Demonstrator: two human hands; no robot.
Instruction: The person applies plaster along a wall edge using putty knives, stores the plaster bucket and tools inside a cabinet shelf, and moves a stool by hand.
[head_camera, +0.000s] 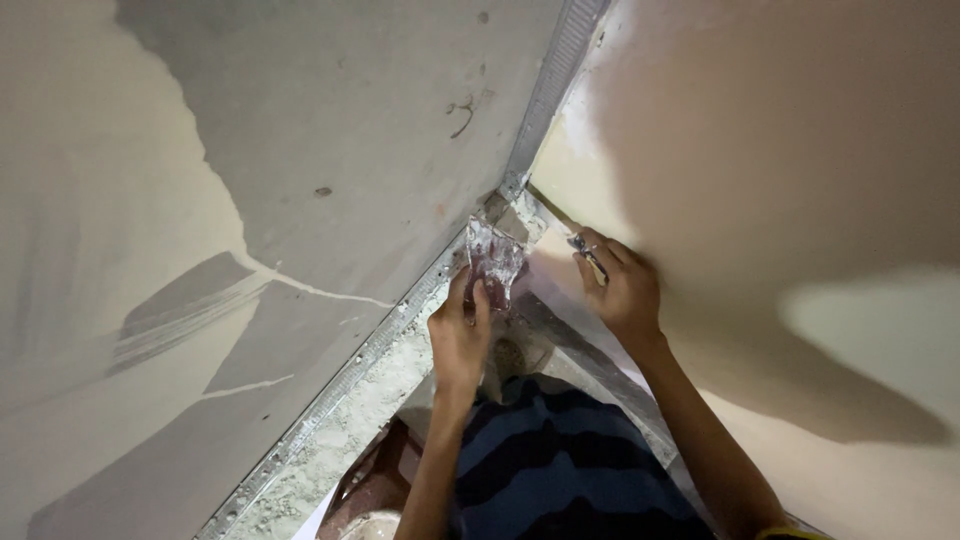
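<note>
My left hand (460, 335) grips the handle of a putty-caked trowel (492, 258), its blade held up near the inside corner where two walls meet. My right hand (622, 290) presses a narrow putty knife (585, 250) flat against the pale right wall, just right of the corner. The two hands are close together, a hand's width apart. The knife's blade is mostly hidden under my fingers.
A metal corner bead (545, 100) runs up the corner and another bead (340, 385) runs down-left along the grey wall (350, 120). The left wall shows cream putty patches (90, 200). Rough rubble floor (330, 445) lies below; my striped shirt (560, 460) fills the bottom.
</note>
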